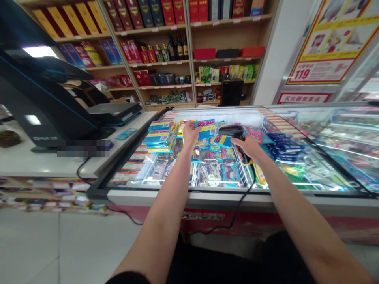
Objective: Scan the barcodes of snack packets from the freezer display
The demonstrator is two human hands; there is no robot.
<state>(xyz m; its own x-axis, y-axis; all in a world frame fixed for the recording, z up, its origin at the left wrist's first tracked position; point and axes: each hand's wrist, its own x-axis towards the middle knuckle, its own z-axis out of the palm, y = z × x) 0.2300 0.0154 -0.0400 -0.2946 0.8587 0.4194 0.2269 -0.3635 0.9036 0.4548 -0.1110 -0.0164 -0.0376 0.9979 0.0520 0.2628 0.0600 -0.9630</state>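
My left hand (190, 134) is closed on a blue and pink packet (205, 127), holding it up over the open chest freezer (189, 195). My right hand (248, 148) grips the handle of a black barcode scanner (234, 131), its head pointing left at the packet. The scanner's black cable (237, 209) hangs down over the freezer's front edge. Both arms reach forward from the bottom of the view. Below the hands lie several colourful frozen-snack packets (213, 165) in wire baskets.
A white counter (44, 161) on the left carries a black till screen (35, 98) and a flat black device (114, 112). A stack of blue packets (158, 136) lies at the freezer's left. Glass lids (334, 138) cover the freezer's right side. Shelves of boxes and bottles (166, 51) stand behind.
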